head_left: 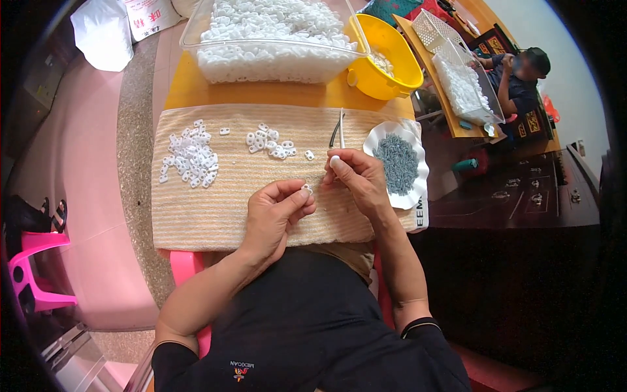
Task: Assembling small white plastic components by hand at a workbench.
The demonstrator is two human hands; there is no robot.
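Note:
Over the striped beige towel [228, 219], my left hand [277, 209] pinches a small white plastic piece with holes [307, 188] between thumb and fingertips. To its right, my right hand [359, 176] has its thumb and fingers pressed together. A white cap or cover [335, 161] shows at the right thumb's tip; whatever these fingers hold is hidden. Just beyond them is a thin black and white rod-like item [338, 130]; I cannot tell whether the hand touches it. A white scalloped dish [421, 157] of small grey screw-like parts [396, 163] stands beside my right hand.
Loose white pieces form a large pile [189, 157] at left and a smaller pile [269, 142] mid-towel. Behind stand a clear bin [277, 44] full of white pieces and a yellow bucket [408, 72]. Another person [522, 78] sits at a table at far right. A pink chair [39, 268] is at left.

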